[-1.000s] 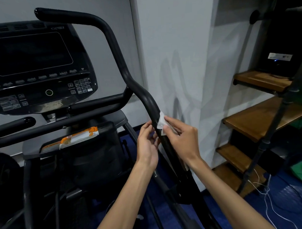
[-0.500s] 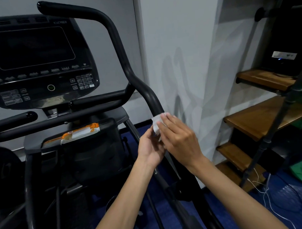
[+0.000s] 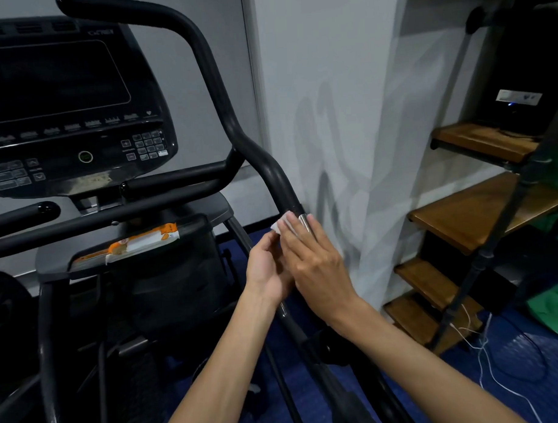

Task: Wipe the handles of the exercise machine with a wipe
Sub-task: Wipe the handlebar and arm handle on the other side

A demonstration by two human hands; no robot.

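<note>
The right hand presses a white wipe with straight fingers against the elliptical's black handle; the left hand, fingers loosely extended, touches the wipe's edge.

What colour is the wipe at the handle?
White; the wipe shows in the head view.
</note>
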